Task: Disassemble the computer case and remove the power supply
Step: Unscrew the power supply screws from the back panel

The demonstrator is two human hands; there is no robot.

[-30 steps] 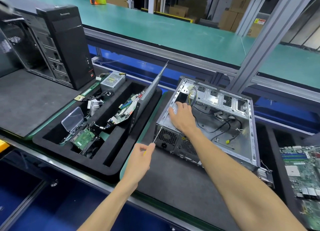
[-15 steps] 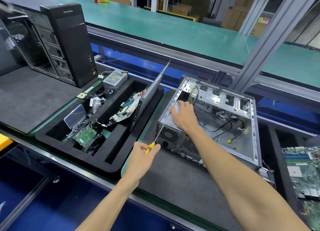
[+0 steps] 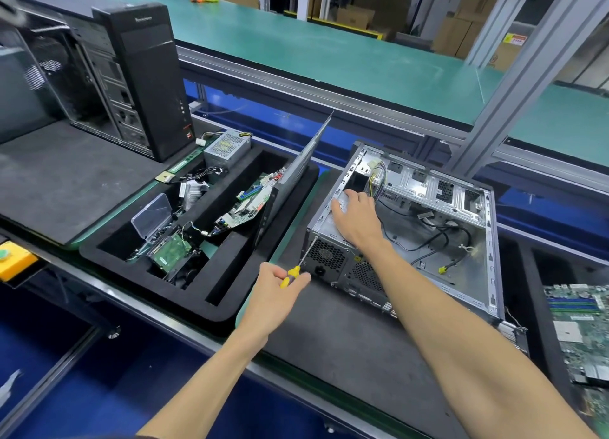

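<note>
An open silver computer case (image 3: 461, 247) lies on its side on the black mat, its inside facing up, with loose cables in it. The power supply (image 3: 326, 237) sits in the case's near-left corner, its fan grille facing me. My right hand (image 3: 356, 214) lies flat on top of the power supply, fingers spread. My left hand (image 3: 273, 287) grips a yellow-handled screwdriver (image 3: 300, 263); its tip touches the upper left corner of the power supply's rear face.
A black foam tray (image 3: 230, 306) left of the case holds circuit boards, a hard drive, cables, another power supply (image 3: 225, 148) and a leaning side panel (image 3: 303, 161). A black tower (image 3: 141, 75) stands far left. A motherboard (image 3: 583, 333) lies at right.
My left hand has drawn slightly back and the screwdriver's yellow handle now shows between the fingers. The right hand stays on the power supply.
</note>
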